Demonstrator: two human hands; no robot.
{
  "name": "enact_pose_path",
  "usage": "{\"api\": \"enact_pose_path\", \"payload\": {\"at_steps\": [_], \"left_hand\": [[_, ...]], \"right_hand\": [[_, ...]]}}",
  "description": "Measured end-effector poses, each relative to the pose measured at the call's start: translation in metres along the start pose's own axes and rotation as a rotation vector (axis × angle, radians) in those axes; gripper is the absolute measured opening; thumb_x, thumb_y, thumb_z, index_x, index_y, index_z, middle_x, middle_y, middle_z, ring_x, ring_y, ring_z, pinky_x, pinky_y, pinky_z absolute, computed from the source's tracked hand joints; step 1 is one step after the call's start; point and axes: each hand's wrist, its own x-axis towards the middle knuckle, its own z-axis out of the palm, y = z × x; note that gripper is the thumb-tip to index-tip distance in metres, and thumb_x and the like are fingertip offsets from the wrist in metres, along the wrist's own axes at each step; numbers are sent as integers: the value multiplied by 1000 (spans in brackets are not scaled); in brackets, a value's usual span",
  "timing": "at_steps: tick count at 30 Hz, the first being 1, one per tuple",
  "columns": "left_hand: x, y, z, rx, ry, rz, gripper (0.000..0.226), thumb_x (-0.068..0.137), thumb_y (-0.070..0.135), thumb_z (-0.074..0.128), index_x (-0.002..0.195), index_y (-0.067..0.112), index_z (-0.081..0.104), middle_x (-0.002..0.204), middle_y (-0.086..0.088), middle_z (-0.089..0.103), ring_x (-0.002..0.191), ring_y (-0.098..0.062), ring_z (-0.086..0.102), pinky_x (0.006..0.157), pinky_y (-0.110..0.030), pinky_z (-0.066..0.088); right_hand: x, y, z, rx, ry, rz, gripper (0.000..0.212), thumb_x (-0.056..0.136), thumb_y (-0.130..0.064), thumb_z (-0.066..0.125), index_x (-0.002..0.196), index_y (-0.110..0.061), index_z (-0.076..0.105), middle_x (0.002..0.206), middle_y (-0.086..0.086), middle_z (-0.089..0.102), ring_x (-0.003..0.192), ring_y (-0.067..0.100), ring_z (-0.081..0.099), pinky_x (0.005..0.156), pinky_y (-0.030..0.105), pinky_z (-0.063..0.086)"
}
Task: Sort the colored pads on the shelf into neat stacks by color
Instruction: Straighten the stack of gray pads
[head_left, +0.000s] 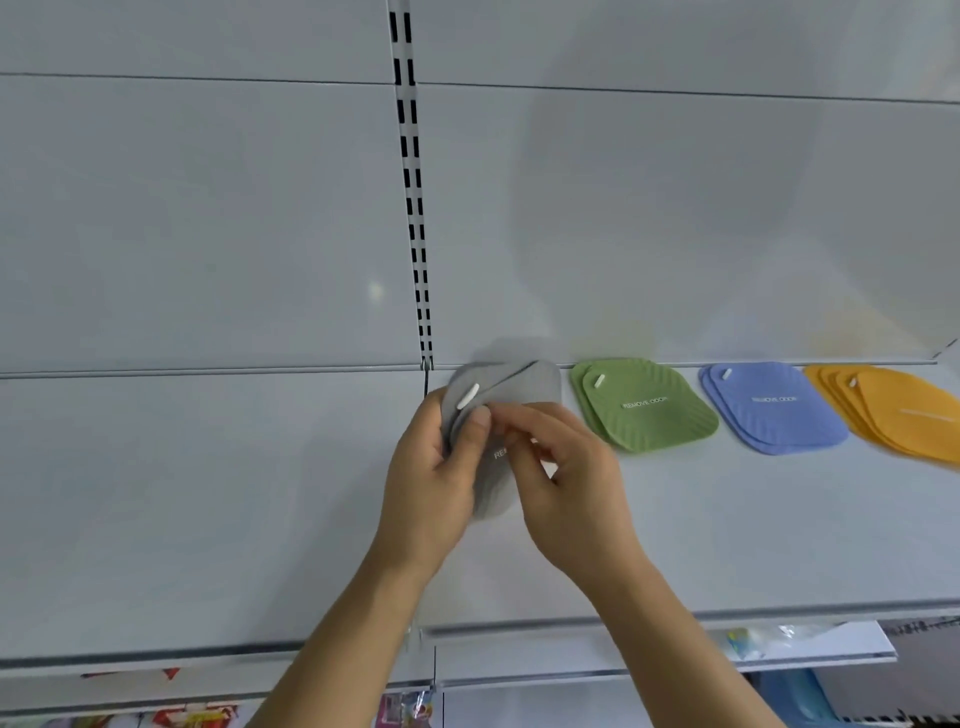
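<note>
Grey pads (498, 395): several held together above the white shelf (208, 493), near the back panel, just right of the slotted upright (413, 208). They overlap unevenly, not squared up. Top one shows a small white tab and partial white lettering.
Left hand (436, 478): fingers curled round the left edge of the grey pads, thumb pressing on the top face.
Right hand (566, 478): fingers bent, pinching the grey pads from the right side, fingertips meeting the left thumb over the lettering.
Green pads (644, 405): stack lying flat on the shelf just right of the grey ones, slightly offset, "REMOVE ODOR" printed on top, white tab at the back-left corner.
Blue pads (774, 408): stack flat on the shelf, right of green, apart from it, also slightly offset.
Orange pads (904, 415): far right, fanned out rather than squared, running out of view at the edge.
Lower shelf (660, 654): below the front lip, coloured packaged goods partly visible, too blurred to identify.
</note>
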Motion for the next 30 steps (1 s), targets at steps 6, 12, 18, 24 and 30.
{"api": "enact_pose_path", "payload": {"at_steps": [6, 12, 18, 24, 30], "left_hand": [[7, 1, -8, -17, 24, 10, 23, 102, 36, 57, 118, 33, 73, 112, 5, 79, 111, -23, 72, 102, -62, 53], [17, 2, -16, -199, 81, -111, 31, 98, 49, 59, 118, 34, 76, 125, 3, 77, 126, -23, 68, 112, -65, 46], [27, 4, -24, -374, 111, -153, 30, 111, 28, 48, 121, 25, 77, 126, -1, 76, 115, -21, 70, 93, -38, 54], [24, 3, -23, -456, 7, -197, 39, 111, 27, 41, 134, 11, 67, 128, -10, 73, 119, -21, 66, 104, -39, 49], [18, 1, -17, -448, 0, -241, 40, 110, 32, 45, 130, 7, 69, 124, -13, 73, 115, -24, 67, 100, -46, 50]], "right_hand": [[14, 33, -16, -57, 56, 303, 50, 89, -49, 74, 133, -31, 62, 122, -19, 65, 115, 2, 62, 98, 28, 50], [3, 33, -24, -41, 95, 138, 20, 97, -16, 70, 95, -35, 64, 86, -18, 72, 80, 5, 68, 70, 12, 48], [0, 29, -31, 108, 165, 21, 15, 99, -23, 58, 97, -37, 61, 86, -15, 70, 75, 9, 63, 66, 20, 47], [12, 26, -23, 414, 270, 217, 25, 103, -10, 61, 93, -32, 65, 83, -6, 75, 75, 10, 63, 68, 25, 47], [8, 27, 7, 264, 223, 291, 15, 103, -16, 61, 96, -29, 60, 82, -12, 73, 75, 7, 65, 66, 18, 45]]}}
